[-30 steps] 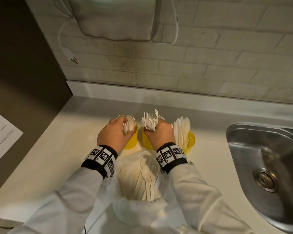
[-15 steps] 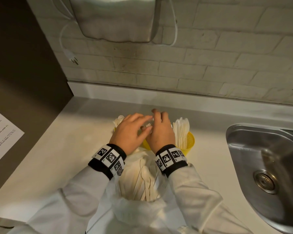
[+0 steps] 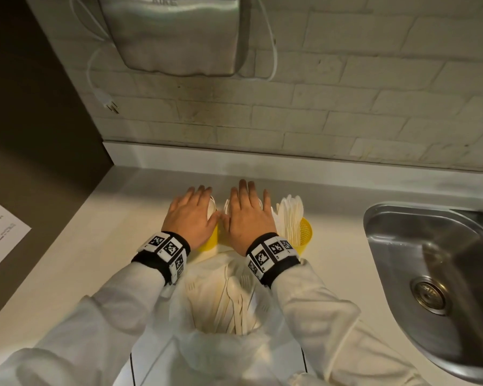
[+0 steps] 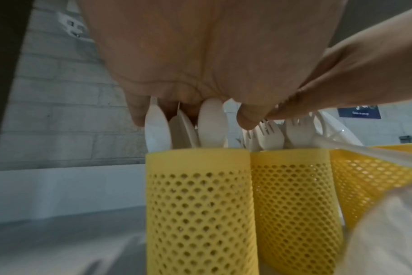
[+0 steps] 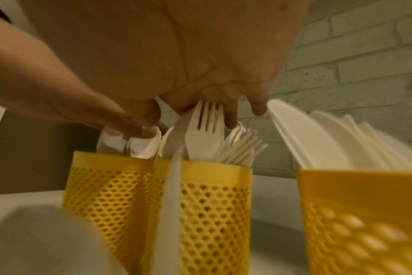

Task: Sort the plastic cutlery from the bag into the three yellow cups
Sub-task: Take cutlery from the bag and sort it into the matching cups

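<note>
Pressing: my left hand [image 3: 191,215], fingers straight, flat on spoons [image 4: 209,124]
Right hand [image 3: 248,215]: fingers straight, on forks [image 5: 205,130]
Knives [image 3: 290,218]: right cup [image 3: 306,235]

Pale smooth countertop [image 3: 101,246] carries three yellow perforated plastic cups [image 4: 200,204], white plastic bag [image 3: 221,346], inset steel sink [image 3: 441,274].

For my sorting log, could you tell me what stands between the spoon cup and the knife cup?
The fork cup stands between the spoon cup and the knife cup; the left wrist view shows it best.
</note>
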